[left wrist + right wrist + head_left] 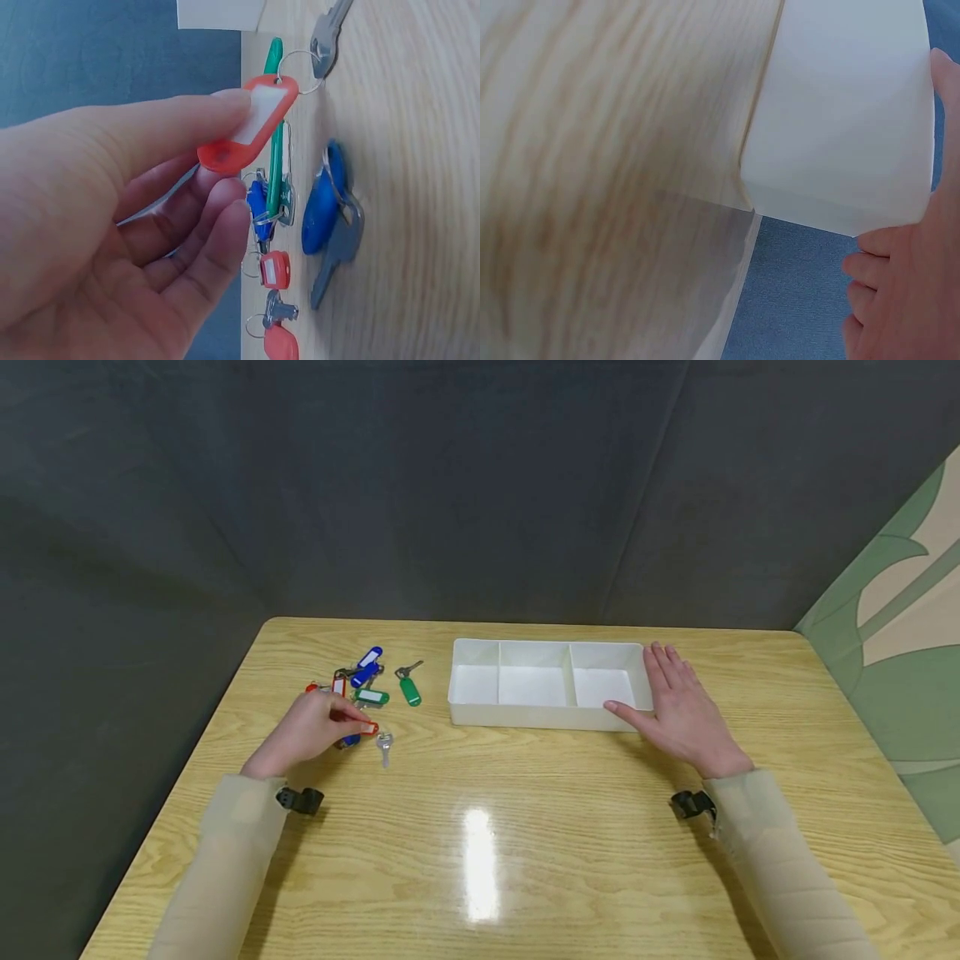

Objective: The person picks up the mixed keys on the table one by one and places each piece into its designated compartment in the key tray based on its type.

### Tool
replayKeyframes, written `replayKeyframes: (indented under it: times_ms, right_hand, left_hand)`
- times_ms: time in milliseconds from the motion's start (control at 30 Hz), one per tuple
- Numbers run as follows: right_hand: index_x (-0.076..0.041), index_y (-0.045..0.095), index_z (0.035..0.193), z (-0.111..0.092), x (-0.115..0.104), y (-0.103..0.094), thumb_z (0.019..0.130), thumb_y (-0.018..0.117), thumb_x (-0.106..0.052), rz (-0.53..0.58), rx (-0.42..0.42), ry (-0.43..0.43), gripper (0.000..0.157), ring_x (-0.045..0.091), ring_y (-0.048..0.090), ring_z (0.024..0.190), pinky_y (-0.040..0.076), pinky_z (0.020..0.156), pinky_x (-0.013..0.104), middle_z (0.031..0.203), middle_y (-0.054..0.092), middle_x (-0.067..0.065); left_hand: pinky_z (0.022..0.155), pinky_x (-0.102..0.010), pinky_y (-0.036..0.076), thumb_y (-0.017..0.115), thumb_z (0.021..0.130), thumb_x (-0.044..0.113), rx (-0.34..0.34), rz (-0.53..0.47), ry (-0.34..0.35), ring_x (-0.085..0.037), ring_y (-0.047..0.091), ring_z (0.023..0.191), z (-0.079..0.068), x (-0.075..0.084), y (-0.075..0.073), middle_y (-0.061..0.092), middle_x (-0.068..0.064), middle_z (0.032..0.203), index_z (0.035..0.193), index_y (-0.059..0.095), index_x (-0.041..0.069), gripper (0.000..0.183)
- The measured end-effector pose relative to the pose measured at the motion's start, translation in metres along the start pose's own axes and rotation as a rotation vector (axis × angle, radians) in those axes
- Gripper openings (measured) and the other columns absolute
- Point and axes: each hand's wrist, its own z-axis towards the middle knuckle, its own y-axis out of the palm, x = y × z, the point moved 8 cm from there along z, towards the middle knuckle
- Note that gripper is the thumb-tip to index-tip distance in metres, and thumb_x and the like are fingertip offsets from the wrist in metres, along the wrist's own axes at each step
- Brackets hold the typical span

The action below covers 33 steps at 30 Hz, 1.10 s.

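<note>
My left hand (303,735) pinches a red key tag (262,112) with a white label between thumb and fingers. From its ring hangs a silver key (385,748), low over the table. Around that hand lie more tagged keys: a blue tag (324,199) with its key, a green tag (371,697), and several red and blue ones partly behind the fingers. At the right end of a white three-compartment box (536,717), my right hand (686,722) lies with straight fingers along the outer side and its thumb over the front rim.
A green tag (410,691) with its key lies between the pile and the box. The wooden table (570,843) has its far edge just behind the box, against a dark curtain (450,493). A leaf-patterned cloth (907,635) hangs at the right.
</note>
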Motion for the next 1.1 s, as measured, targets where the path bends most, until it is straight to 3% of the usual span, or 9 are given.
replayKeyframes:
  times_ms: [167,400,667,1100]
  right_hand:
    - [0.007,0.007,0.159,0.000,-0.001,0.000,0.096,0.054,-0.065,-0.002,-0.008,0.005,0.107,0.038,-0.002,0.153,0.000,0.121,0.052,0.165,0.007,0.028]
    - [0.007,0.007,0.159,0.001,-0.002,0.000,0.096,0.054,-0.065,0.001,-0.010,0.008,0.107,0.038,-0.002,0.153,0.001,0.121,0.053,0.165,0.007,0.029]
    - [0.007,0.007,0.159,0.000,-0.002,0.000,0.096,0.054,-0.065,0.003,-0.007,0.006,0.107,0.038,-0.002,0.153,0.000,0.121,0.052,0.165,0.006,0.029]
    - [0.008,0.009,0.159,0.002,-0.001,0.001,0.094,0.056,-0.068,-0.002,0.014,0.000,0.110,0.037,0.000,0.153,0.001,0.122,0.050,0.165,0.009,0.028]
  left_hand:
    - [0.058,-0.028,0.051,0.081,0.089,0.013,0.010,-0.002,-0.001,-0.018,0.061,0.070,0.001,0.001,-0.001,0.072,-0.001,0.088,0.093,0.081,0.009,0.005]
    - [0.065,-0.031,0.053,0.080,0.091,0.013,0.014,-0.008,-0.055,-0.020,0.060,0.079,0.006,0.000,-0.001,0.070,-0.002,0.093,0.095,0.080,0.009,0.006]
    - [0.067,-0.034,0.054,0.078,0.092,0.010,0.046,-0.033,0.017,-0.019,0.063,0.078,0.009,0.011,-0.005,0.072,-0.005,0.095,0.096,0.079,0.006,0.006]
    - [0.067,-0.032,0.054,0.075,0.095,0.012,0.146,-0.095,0.007,-0.023,0.063,0.079,0.013,0.020,-0.013,0.071,-0.007,0.095,0.100,0.076,0.006,0.008]
